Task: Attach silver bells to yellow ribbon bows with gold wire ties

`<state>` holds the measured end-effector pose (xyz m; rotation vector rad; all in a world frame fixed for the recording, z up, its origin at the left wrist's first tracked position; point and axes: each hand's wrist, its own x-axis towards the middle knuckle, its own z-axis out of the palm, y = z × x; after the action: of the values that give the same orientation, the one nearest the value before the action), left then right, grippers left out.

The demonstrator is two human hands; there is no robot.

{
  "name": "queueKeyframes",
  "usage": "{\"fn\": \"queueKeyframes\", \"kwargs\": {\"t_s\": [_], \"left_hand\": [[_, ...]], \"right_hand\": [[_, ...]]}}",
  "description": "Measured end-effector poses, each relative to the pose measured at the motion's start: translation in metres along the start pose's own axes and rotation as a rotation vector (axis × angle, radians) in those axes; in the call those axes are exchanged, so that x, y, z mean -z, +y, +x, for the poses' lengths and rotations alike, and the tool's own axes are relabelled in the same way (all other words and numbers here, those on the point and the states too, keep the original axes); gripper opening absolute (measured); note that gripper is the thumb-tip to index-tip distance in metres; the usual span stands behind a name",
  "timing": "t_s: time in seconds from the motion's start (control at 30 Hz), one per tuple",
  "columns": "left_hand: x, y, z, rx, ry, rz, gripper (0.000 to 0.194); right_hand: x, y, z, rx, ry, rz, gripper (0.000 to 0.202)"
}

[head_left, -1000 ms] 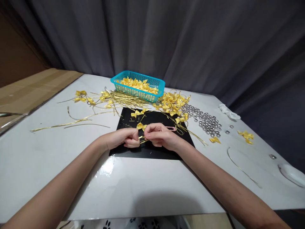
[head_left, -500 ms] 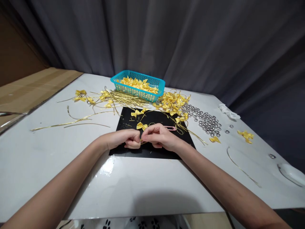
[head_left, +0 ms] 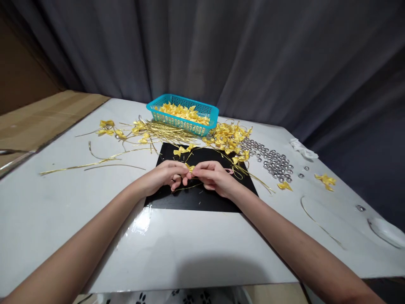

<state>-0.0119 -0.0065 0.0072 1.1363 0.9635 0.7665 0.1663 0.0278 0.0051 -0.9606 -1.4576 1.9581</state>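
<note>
Over the black mat (head_left: 202, 202), my left hand (head_left: 172, 174) and my right hand (head_left: 212, 177) meet fingertip to fingertip. Both pinch a small yellow bow (head_left: 191, 168), which their fingers partly cover. A thin gold cord (head_left: 186, 188) hangs below the fingers of my left hand. Just beyond my hands, more yellow bows (head_left: 181, 150) rest on the mat. Beside my right hand a pink tool (head_left: 229, 171) shows in part.
Behind the mat stands a turquoise basket (head_left: 213, 116) of yellow bows, with gold cords (head_left: 167, 131) in front. To the right lie a heap of corded bows (head_left: 228, 137), silver beads (head_left: 278, 164) and a white cloth (head_left: 303, 149).
My left hand has opened from a fist into a pinch and risen slightly. The bow that lay beyond my hands is now between my fingertips, and my right hand covers more of the pink tool.
</note>
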Motion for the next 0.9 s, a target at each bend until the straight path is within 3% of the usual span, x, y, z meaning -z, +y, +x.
{"fn": "queueKeyframes", "kwargs": {"t_s": [0.9], "left_hand": [[-0.0091,-0.0041,0.0037,-0.081,0.147,0.185,0.018]], "right_hand": [[-0.0030,-0.0004,0.0000,0.001,0.071,-0.005,0.023]]}}
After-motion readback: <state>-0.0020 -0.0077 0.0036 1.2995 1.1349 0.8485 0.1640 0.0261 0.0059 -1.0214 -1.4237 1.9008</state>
